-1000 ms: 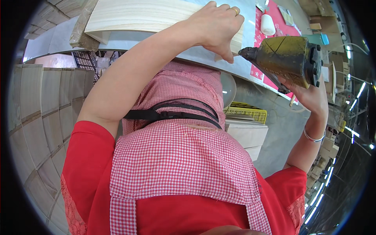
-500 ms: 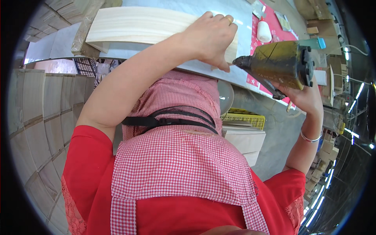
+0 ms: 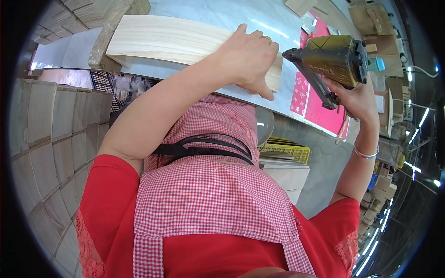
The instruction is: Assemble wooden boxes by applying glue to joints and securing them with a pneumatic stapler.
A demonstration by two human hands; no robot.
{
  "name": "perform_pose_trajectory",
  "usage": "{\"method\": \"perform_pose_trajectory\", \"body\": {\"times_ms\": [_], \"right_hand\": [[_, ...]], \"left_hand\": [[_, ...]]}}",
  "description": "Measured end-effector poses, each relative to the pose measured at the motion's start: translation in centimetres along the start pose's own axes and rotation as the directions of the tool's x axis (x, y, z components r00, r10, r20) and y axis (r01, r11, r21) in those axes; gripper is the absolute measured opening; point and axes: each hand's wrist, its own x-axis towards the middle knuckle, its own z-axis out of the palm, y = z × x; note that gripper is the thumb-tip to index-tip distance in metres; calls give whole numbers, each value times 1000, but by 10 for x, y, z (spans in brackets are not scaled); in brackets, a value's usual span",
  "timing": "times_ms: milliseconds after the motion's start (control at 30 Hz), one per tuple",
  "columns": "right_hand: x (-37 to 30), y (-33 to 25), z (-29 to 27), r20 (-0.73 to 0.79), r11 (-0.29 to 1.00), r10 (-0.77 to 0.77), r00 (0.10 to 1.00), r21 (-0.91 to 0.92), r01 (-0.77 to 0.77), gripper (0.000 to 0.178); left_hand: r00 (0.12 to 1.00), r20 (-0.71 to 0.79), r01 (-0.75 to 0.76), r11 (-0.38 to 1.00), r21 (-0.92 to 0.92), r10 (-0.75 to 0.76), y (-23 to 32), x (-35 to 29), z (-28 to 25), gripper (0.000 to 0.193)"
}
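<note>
A pale wooden piece [image 3: 171,39] with a long top board lies across the work table, with a short upright board under its left end. My left hand [image 3: 250,58] is closed over its right end, the fingers at the far edge and the thumb at the near edge. My right hand [image 3: 350,97] grips a nail gun [image 3: 331,60] with a worn yellow-green body and a black magazine. The gun's dark nose points left, close beside the right end of the wood; I cannot tell whether it touches. The palm side of my left hand is hidden.
The table [image 3: 273,28] has a pale, glossy top, and a red patterned sheet [image 3: 320,106] covers its right part. Stacked wooden boards [image 3: 60,120] stand at the left. Below the table edge are a yellow crate [image 3: 294,153] and more boards [image 3: 287,178]. A hose [image 3: 343,127] hangs below the gun.
The nail gun has moved away from me along the wood's right end, its nose leaving my left thumb. My left hand keeps its hold. The whole view has shifted slightly.
</note>
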Motion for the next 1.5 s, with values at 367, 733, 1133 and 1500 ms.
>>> {"method": "perform_pose_trajectory", "body": {"times_ms": [367, 733, 1133, 1500], "right_hand": [[11, 3, -5, 56, 996, -55, 997, -68, 59, 49], [-4, 18, -3, -38, 998, 35, 999, 43, -34, 37], [-87, 241, 30, -448, 881, 107, 888, -372, -294, 49], [-83, 240, 79, -449, 696, 446, 774, -369, -615, 55]], "left_hand": [[1000, -6, -3, 1000, -29, 3, -1, 1, 1, 86], [996, -44, -70, 997, 38, 71, -6, 2, 7, 92], [988, 46, 150, 977, -149, -145, -64, -53, -53, 42], [903, -405, -98, 987, 127, 142, -15, -73, 78, 20]]}}
